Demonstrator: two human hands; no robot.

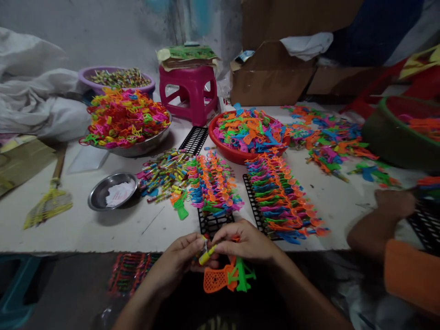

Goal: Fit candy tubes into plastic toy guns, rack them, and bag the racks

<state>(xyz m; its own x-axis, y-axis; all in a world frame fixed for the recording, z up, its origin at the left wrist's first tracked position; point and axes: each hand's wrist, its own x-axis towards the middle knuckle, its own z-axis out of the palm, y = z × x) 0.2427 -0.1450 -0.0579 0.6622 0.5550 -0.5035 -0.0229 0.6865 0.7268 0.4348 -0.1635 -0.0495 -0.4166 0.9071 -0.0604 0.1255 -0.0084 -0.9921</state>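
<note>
My left hand (190,250) and my right hand (245,240) are close together just in front of the table edge, fingers closed. Between them is a small yellow tube (206,256), its upper end pinched by my right thumb and forefinger. My left fingertips are closed at its side, with a bit of red and white showing there. An orange lattice plastic piece (216,279) and a green plastic piece (243,276) hang beneath my right hand. Just beyond, rows of colourful plastic toys (215,185) lie on a black grid rack (215,222).
More toys (282,192) line a second rack. Behind stand a red basin (230,155), a metal basin (144,147) and a pink stool (187,87). Loose yellow tubes (165,172) lie beside a steel bowl (92,199). Another person's arm (374,224) rests at right.
</note>
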